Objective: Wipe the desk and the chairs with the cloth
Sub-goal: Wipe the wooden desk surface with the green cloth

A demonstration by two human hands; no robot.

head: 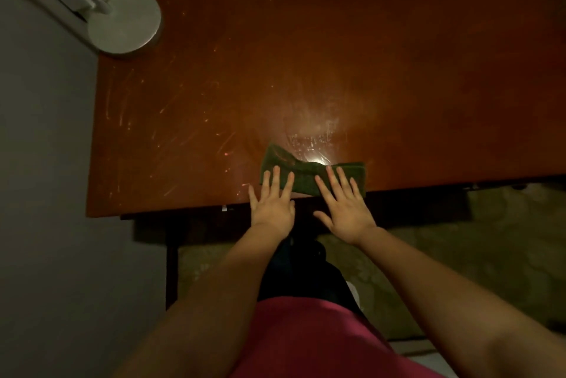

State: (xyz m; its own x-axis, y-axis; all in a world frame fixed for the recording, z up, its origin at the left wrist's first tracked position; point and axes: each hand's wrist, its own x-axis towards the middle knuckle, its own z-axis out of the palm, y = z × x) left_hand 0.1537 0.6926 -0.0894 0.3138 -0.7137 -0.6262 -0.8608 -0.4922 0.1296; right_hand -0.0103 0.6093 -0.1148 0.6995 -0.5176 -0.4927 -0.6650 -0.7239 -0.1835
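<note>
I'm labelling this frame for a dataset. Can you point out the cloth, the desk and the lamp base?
cloth [306, 178]: head view, on its green folded middle.
desk [398, 71]: head view, on the bare top, right of centre.
lamp base [124, 22]: head view, on the middle of the round disc.

Grey lamp base [124, 22] far left; mottled floor [459, 255] lower right.

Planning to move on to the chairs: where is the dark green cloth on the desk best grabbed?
The dark green folded cloth lies flat and bow-shaped on the reddish-brown wooden desk, left hand and right hand flat on its ends; probably pinch its narrowed middle from above.
</note>
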